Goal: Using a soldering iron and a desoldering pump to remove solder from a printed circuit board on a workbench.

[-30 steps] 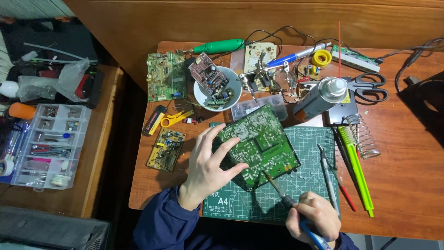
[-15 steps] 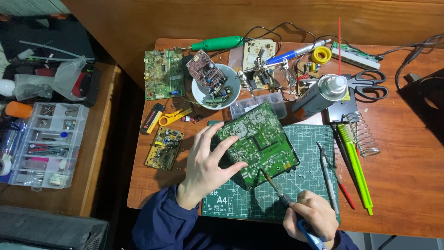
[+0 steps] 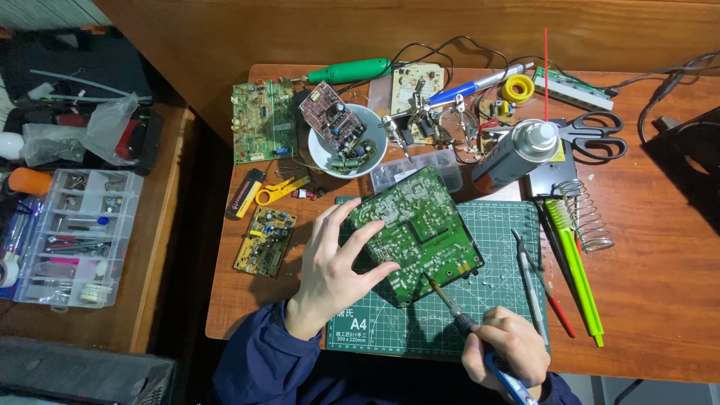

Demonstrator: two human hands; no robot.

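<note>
A large green circuit board [image 3: 420, 229] lies tilted on a green cutting mat [image 3: 495, 307], solder side up. My left hand [image 3: 334, 259] rests on the board's left part, with fingers spread over its edge and the thumb at its lower side. My right hand [image 3: 506, 352] grips a soldering iron [image 3: 457, 315] with a blue handle near the table's front edge. The iron's tip touches the board's lower middle area.
A white bowl [image 3: 319, 154] with a small board and parts stands behind the mat. Nearby lie smaller circuit boards [image 3: 264, 131], a spray can [image 3: 517, 154], scissors [image 3: 592, 136], a coiled iron stand [image 3: 585, 217], tweezers [image 3: 529, 281] and green tools. A clear parts box [image 3: 75, 236] sits on the left side table.
The view has shifted slightly. My left hand stays on the board and my right hand keeps the iron's tip at the same spot.
</note>
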